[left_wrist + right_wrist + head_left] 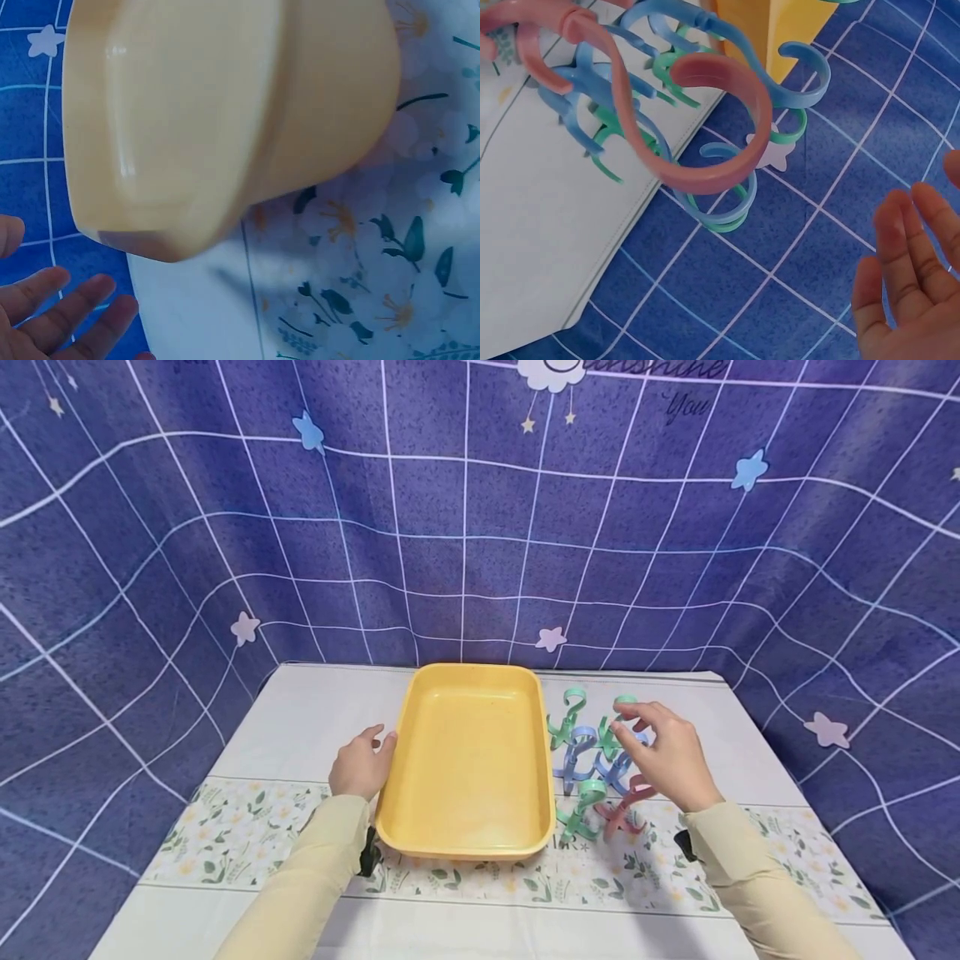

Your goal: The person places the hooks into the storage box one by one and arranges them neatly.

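Observation:
A yellow plastic tray (468,768) sits at the middle of the table with nothing in it. Beside its left rim is my left hand (360,767), fingers loosely bent and holding nothing; the left wrist view shows these fingers (82,315) spread. Right of the tray stand several plastic hanging hooks with pronged bases: green (577,822), blue (572,768) and pink (618,814). My right hand (671,756) hovers over the right side of this group, thumb and fingers apart, partly hiding a blue hook. The pink hook's curl (694,178) is nearest the right wrist camera.
The white table cover (315,714) has a floral band (247,827) across its front part. A blue grid-patterned curtain (465,527) with stars encloses the back and both sides. Two more green hooks (562,731) stand toward the table's back edge.

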`<state>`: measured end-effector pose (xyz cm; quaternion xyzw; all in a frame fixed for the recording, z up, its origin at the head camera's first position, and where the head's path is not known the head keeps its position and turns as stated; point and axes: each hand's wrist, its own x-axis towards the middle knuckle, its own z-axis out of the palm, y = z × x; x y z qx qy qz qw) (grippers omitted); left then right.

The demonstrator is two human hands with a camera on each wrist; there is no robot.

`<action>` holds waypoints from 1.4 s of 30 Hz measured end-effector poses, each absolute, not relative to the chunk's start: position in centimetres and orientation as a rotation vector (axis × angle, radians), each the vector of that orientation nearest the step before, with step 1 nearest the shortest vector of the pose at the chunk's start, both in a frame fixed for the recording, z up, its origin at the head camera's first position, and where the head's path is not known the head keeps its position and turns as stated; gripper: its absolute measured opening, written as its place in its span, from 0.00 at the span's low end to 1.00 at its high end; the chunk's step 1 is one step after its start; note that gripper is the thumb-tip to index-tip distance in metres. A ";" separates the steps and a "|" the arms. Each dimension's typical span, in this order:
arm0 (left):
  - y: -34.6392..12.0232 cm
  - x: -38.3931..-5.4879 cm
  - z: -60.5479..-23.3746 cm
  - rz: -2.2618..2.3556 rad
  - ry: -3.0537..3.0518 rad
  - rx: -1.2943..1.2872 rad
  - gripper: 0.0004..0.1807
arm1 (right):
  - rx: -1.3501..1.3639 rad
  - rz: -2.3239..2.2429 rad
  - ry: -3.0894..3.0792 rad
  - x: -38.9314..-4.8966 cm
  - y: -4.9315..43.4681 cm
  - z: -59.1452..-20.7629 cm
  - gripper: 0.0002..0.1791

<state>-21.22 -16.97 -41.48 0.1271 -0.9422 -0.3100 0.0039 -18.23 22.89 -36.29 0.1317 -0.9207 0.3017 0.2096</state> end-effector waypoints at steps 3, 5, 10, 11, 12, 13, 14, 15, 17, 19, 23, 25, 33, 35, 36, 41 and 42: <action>-17.1 -21.0 -41.8 -0.988 -2.970 0.419 0.30 | 0.385 0.843 -2.581 -18.1 23.1 -36.3 0.16; -17.1 -20.9 -41.9 -0.989 -2.983 0.432 0.30 | 0.393 0.841 -2.586 -18.0 23.2 -36.4 0.16; -17.2 -20.5 -42.3 -0.997 -2.997 0.439 0.30 | 0.404 0.845 -2.589 -17.7 23.4 -36.3 0.15; -17.3 -20.5 -42.4 -1.003 -2.995 0.442 0.30 | 0.403 0.845 -2.595 -17.6 23.4 -36.2 0.15; -17.3 -20.4 -42.5 -1.008 -2.995 0.444 0.30 | 0.403 0.847 -2.602 -17.6 23.5 -36.2 0.15; -17.3 -20.4 -42.6 -1.012 -2.993 0.447 0.30 | 0.402 0.847 -2.610 -17.5 23.5 -36.2 0.15; -17.3 -20.4 -42.7 -1.017 -2.991 0.454 0.29 | 0.401 0.848 -2.619 -17.5 23.5 -36.1 0.15; -17.3 -20.4 -42.9 -1.023 -2.989 0.463 0.29 | 0.400 0.849 -2.626 -17.5 23.6 -36.1 0.15; -17.4 -20.4 -43.1 -1.031 -2.988 0.462 0.28 | 0.404 0.842 -2.627 -17.5 23.7 -36.2 0.15; -17.4 -20.4 -43.3 -1.050 -2.986 0.460 0.27 | 0.408 0.834 -2.623 -17.5 23.8 -36.2 0.14; -17.6 -20.3 -43.8 -1.106 -2.981 0.455 0.28 | 0.415 0.828 -2.622 -17.5 24.1 -36.3 0.14; -17.7 -20.2 -44.0 -1.135 -2.979 0.456 0.28 | 0.419 0.835 -2.628 -17.4 24.3 -36.3 0.14; -18.0 -20.1 -44.6 -1.239 -2.964 0.452 0.29 | 0.433 0.863 -2.665 -17.0 25.2 -36.6 0.15; -18.0 -20.2 -44.8 -1.266 -2.962 0.446 0.30 | 0.437 0.866 -2.675 -16.9 25.6 -36.8 0.15; -18.0 -20.2 -44.9 -1.279 -2.961 0.445 0.30 | 0.439 0.867 -2.681 -16.8 25.8 -36.8 0.15; -18.2 -20.0 -45.2 -1.345 -2.962 0.424 0.33 | 0.449 0.875 -2.728 -16.6 26.8 -37.1 0.15; -18.2 -20.0 -45.2 -1.359 -2.961 0.419 0.33 | 0.450 0.881 -2.740 -16.6 27.0 -37.2 0.16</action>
